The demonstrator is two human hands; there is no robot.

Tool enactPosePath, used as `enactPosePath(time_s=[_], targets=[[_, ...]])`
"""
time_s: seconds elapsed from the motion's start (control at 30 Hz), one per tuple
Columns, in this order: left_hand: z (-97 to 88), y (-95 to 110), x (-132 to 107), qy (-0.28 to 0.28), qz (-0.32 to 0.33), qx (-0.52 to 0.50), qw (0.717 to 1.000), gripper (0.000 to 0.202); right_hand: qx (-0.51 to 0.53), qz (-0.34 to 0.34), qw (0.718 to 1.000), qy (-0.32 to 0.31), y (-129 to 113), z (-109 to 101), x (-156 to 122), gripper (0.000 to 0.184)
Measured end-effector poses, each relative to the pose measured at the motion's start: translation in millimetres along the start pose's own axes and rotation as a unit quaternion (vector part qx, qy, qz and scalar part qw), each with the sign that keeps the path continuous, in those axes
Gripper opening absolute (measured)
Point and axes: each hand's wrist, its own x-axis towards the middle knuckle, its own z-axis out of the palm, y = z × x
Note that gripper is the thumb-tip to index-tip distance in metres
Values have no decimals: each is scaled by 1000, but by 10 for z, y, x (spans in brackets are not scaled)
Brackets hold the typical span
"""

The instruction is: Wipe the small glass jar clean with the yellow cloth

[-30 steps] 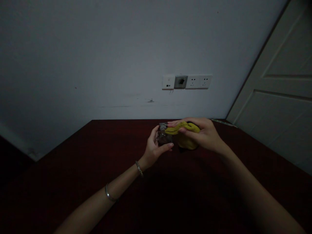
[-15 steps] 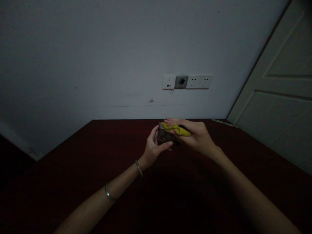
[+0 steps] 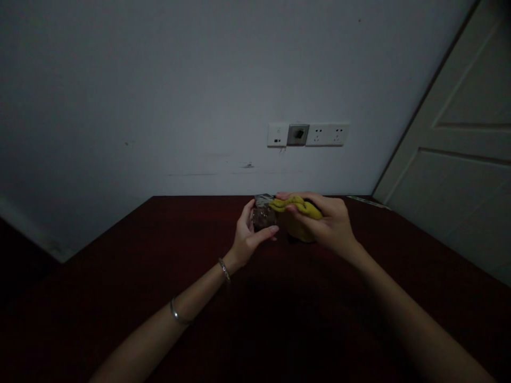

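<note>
My left hand (image 3: pixel 250 234) grips a small, shiny dark-brown block (image 3: pixel 264 218) with a greyish top, its thumb along the front lower edge and its fingers behind the left side. What the block is made of or contains is too dim to tell. Bunched in my right hand (image 3: pixel 329 215) is a yellow cloth (image 3: pixel 299 213), pinched between thumb and fingers. A fold of the cloth hangs below that hand. The cloth's left end lies at the upper right edge of the block; whether it touches is hard to make out. Both hands are above the dark red table.
The dark red tabletop (image 3: pixel 179 282) reaches back to a pale wall (image 3: pixel 191 96). Sockets and a switch (image 3: pixel 307 135) are set in the wall behind my hands. At the right stands a panelled door (image 3: pixel 459 170), with a thin flat strip (image 3: pixel 369 202) at the table's back right.
The yellow cloth and my right hand have shifted right, off the block's top, which now shows more. My left hand has moved slightly left with the block.
</note>
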Motion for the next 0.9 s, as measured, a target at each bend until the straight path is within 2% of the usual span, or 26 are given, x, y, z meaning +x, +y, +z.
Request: enactPosePath(time_s=[0.07,0.17,0.27,0.37,0.67,0.83,0.9], targets=[[6,1,-6,-1,7,7,1000,68,-14,14,999,33,35,18,12,21],[8,-4,-8,-14,34,22,999,71,-28,22,999,37,69,40,29,23],[4,2,-2,-27,52,32,998,76,-29,11,999,6,84,46,29,25],[3,21,-2,-22,42,28,998,75,-36,-15,999,-19,86,35,14,28],[-16,-37,-4,-8,36,29,999,78,-82,-88,991,-56,-6,-100,29,27],[-85,-63,30,1,48,35,998,72,-88,-105,980,-147,-154,-149,35,23],[-101,-53,40,6,54,36,998,72,-91,-114,977,-155,-180,-144,27,23]])
